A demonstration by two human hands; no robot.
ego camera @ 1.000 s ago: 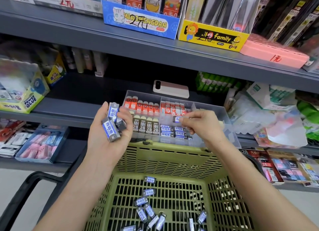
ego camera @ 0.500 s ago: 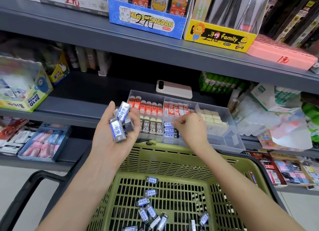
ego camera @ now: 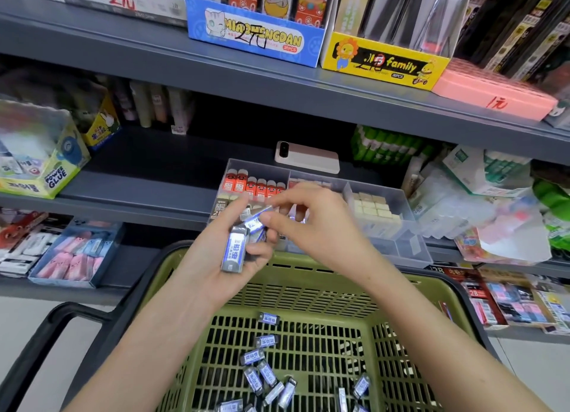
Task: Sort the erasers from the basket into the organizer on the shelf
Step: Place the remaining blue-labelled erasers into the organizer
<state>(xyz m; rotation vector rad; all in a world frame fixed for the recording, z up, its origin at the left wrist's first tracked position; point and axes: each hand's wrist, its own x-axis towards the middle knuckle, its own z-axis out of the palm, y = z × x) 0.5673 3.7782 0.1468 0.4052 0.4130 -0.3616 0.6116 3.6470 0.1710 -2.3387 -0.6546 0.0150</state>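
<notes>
My left hand [ego camera: 222, 257] holds a small bunch of blue-and-white wrapped erasers [ego camera: 236, 248] above the far rim of the green basket [ego camera: 308, 291]. My right hand [ego camera: 311, 223] has come across to it and pinches one eraser [ego camera: 254, 223] from the top of that bunch. Several more erasers [ego camera: 265, 371] lie loose on the basket's floor. Behind both hands, the clear compartment organizer [ego camera: 410, 242] sits on the shelf with rows of red, 2B and cream erasers in it; its blue-eraser compartment is mostly hidden by my right hand.
A pink phone [ego camera: 308, 157] lies on the shelf behind the organizer. A glue box [ego camera: 40, 165] stands at the left, and bagged goods [ego camera: 481, 202] crowd the right of the shelf. The basket's black handle [ego camera: 46, 334] juts out at lower left. Display boxes line the upper shelf.
My right hand left the organizer's blue-eraser compartment and moved left to my left hand, taking hold of another eraser there. My left hand shifted right toward the middle.
</notes>
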